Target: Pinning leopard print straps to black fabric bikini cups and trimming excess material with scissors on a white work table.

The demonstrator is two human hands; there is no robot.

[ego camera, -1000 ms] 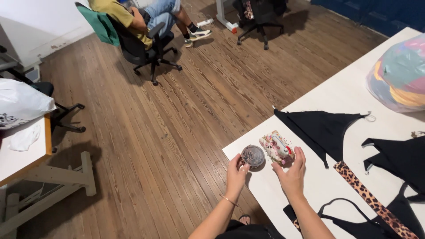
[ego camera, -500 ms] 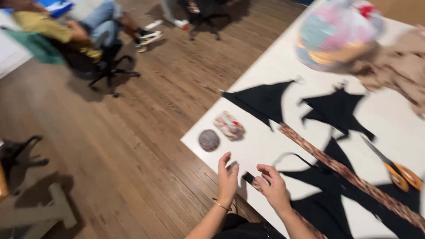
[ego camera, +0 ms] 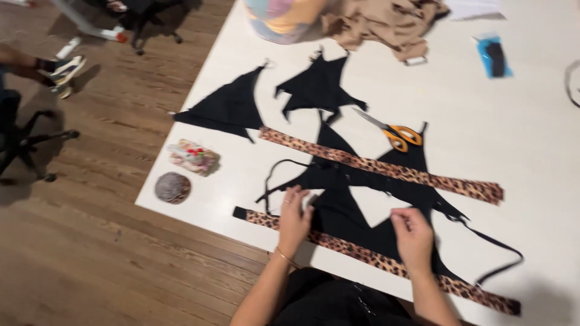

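At the worktop's near edge both hands press down, fingers bent: left hand (ego camera: 294, 218) and right hand (ego camera: 413, 236) on the black fabric piece (ego camera: 350, 211) over the near leopard-print strip (ego camera: 338, 244). Pieces lie cut and laid out, unjoined. Beyond: second leopard-print strip (ego camera: 386, 169), orange-handled scissors (ego camera: 396, 134), pincushion (ego camera: 193, 157) by the left edge

Leopard-print strip (ego camera: 374, 259) flat along table edge, under black fabric piece (ego camera: 350, 214).
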